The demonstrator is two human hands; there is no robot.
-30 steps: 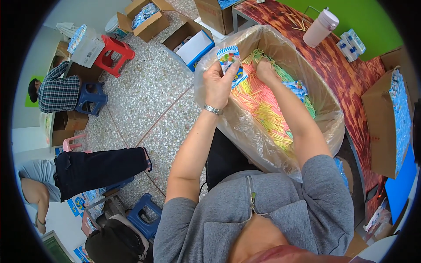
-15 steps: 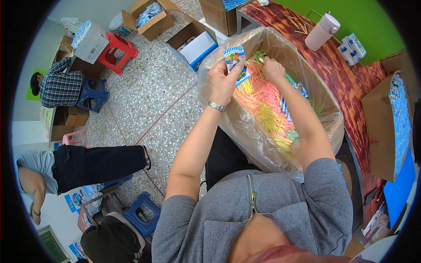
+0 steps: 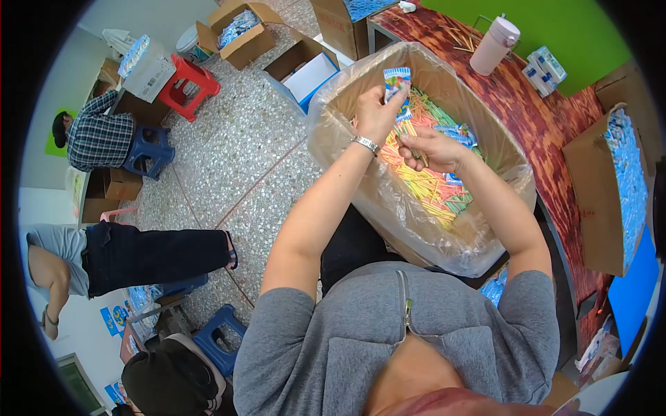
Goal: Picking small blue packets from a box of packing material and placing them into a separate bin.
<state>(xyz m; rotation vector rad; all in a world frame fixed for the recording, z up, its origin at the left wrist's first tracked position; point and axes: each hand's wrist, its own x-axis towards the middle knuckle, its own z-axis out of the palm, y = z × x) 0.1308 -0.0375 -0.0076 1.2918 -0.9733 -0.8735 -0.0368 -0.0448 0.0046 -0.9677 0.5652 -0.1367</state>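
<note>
My left hand [image 3: 380, 114] is closed round a small blue and white printed packet [image 3: 397, 84], held upright over the plastic-lined box. Just below and to the right, my right hand [image 3: 431, 148] pinches several thin yellow sticks [image 3: 406, 129], whose upper ends meet the packet's lower part. Whether they go into it I cannot tell. Beneath both hands lies a heap of thin pink, yellow and green sticks [image 3: 424, 186] inside the clear plastic liner [image 3: 485, 251]. More blue and white packets [image 3: 459, 133] rest on the heap, beside my right hand.
A red-brown patterned table [image 3: 534, 132] runs along the right, bearing a pale pink bottle [image 3: 494, 46] and a carton of blue packets [image 3: 602, 191]. Open cartons [image 3: 239, 35] and a red stool [image 3: 187, 87] stand at far left. Other people [image 3: 104, 132] are on the left.
My right hand has come back toward me from the heap's far side, bringing yellow sticks. My left hand has moved right with the packet, and both hands are now close together.
</note>
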